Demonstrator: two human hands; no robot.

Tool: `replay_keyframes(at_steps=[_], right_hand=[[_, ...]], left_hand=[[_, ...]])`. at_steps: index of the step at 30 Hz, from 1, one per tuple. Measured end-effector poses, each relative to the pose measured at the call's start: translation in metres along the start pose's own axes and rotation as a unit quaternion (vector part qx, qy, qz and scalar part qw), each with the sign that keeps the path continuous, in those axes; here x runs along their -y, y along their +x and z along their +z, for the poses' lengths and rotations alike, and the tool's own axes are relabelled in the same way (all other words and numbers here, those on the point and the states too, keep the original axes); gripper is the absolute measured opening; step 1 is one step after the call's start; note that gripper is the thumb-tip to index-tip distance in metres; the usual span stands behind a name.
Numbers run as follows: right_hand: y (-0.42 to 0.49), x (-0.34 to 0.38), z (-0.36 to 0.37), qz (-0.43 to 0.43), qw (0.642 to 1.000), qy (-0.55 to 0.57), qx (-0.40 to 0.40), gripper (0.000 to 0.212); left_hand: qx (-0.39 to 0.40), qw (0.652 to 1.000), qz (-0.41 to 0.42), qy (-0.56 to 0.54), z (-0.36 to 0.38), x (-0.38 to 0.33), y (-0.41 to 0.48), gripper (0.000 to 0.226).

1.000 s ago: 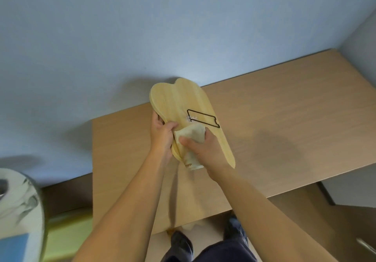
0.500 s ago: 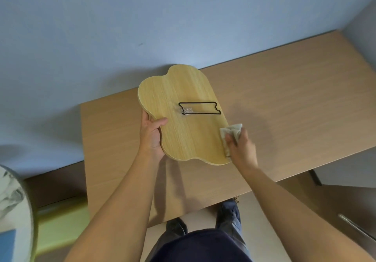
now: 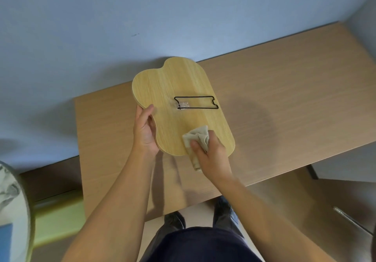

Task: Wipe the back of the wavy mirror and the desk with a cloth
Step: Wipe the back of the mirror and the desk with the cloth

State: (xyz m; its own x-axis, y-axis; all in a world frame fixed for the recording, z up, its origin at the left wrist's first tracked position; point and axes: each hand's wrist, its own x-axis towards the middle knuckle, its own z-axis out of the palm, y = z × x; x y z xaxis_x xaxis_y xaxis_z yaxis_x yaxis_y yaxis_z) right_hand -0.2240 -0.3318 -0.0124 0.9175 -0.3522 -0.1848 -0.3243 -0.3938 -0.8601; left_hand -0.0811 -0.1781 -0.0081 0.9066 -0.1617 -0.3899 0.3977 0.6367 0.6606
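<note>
The wavy mirror [image 3: 179, 90] is held above the wooden desk [image 3: 284, 103] with its light wooden back facing me. A black wire stand [image 3: 196, 102] lies folded flat on that back. My left hand [image 3: 144, 129] grips the mirror's left edge, thumb on top. My right hand [image 3: 211, 153] presses a crumpled beige cloth [image 3: 197, 137] against the lower right part of the back, near the bottom edge. The mirror's glass side is hidden.
A pale blue wall [image 3: 142, 17] rises right behind the desk. A round marbled object [image 3: 12, 210] and a green surface [image 3: 57, 221] sit at the lower left. My legs and shoes [image 3: 175, 221] stand at the desk's front edge.
My right hand has moved the cloth from the mirror's right edge back onto the lower right of the wooden back. The mirror has tilted flatter in my left hand since a second ago.
</note>
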Motion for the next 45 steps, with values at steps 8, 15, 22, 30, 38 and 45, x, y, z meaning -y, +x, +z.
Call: replay_keyframes(at_steps=[8, 15, 22, 30, 38, 45], right_hand=[[0.015, -0.076, -0.062, 0.124, 0.986, -0.095, -0.063, 0.03], [0.034, -0.059, -0.075, 0.121, 0.973, -0.136, -0.139, 0.025], [0.029, 0.076, 0.032, -0.028, 0.999, -0.015, 0.007, 0.038], [0.051, 0.012, 0.001, 0.056, 0.994, -0.084, -0.045, 0.03], [0.081, -0.05, -0.061, 0.166, 0.961, -0.169, -0.139, 0.031], [0.061, 0.033, -0.003, -0.014, 0.998, -0.043, -0.047, 0.031]], left_hand=[[-0.069, 0.998, 0.013, -0.008, 0.001, 0.003, -0.002, 0.024], [-0.098, 0.994, 0.034, -0.017, 0.01, 0.002, -0.006, 0.028], [-0.066, 0.997, -0.002, -0.048, 0.009, 0.001, -0.005, 0.032], [-0.058, 0.998, 0.012, 0.031, 0.003, 0.007, -0.008, 0.04], [-0.048, 0.999, 0.013, 0.011, -0.003, 0.013, -0.004, 0.028], [-0.053, 0.998, 0.016, 0.009, -0.003, 0.011, -0.002, 0.034]])
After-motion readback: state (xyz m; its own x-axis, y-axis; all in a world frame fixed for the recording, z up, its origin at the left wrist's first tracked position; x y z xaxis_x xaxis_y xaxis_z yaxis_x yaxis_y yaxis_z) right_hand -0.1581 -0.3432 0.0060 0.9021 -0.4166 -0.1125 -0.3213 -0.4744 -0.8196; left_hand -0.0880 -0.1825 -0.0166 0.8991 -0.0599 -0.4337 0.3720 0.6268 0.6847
